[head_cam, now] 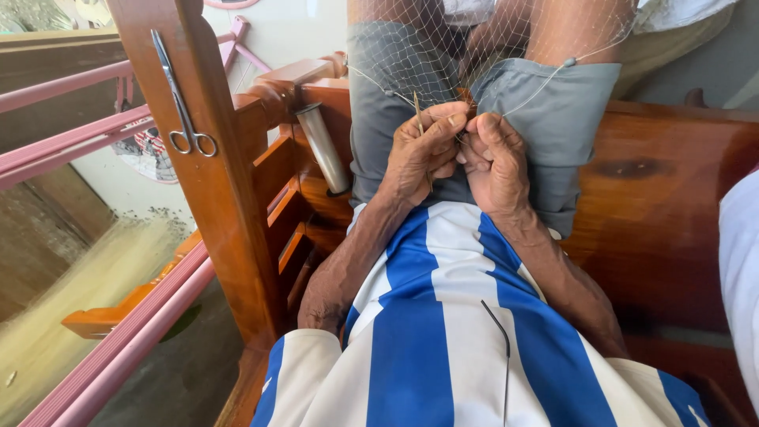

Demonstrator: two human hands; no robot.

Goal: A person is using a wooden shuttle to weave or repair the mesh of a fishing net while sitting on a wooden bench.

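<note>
Head view: left hand (419, 154) pinches needle (418, 113), right hand (496, 162) grips net (443, 47).

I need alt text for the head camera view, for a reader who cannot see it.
Two bare hands work together on a fine net draped over the knees: the left hand pinches a thin needle, and the right hand grips the mesh beside it. Scissors hang on a wooden post to the left.
</note>
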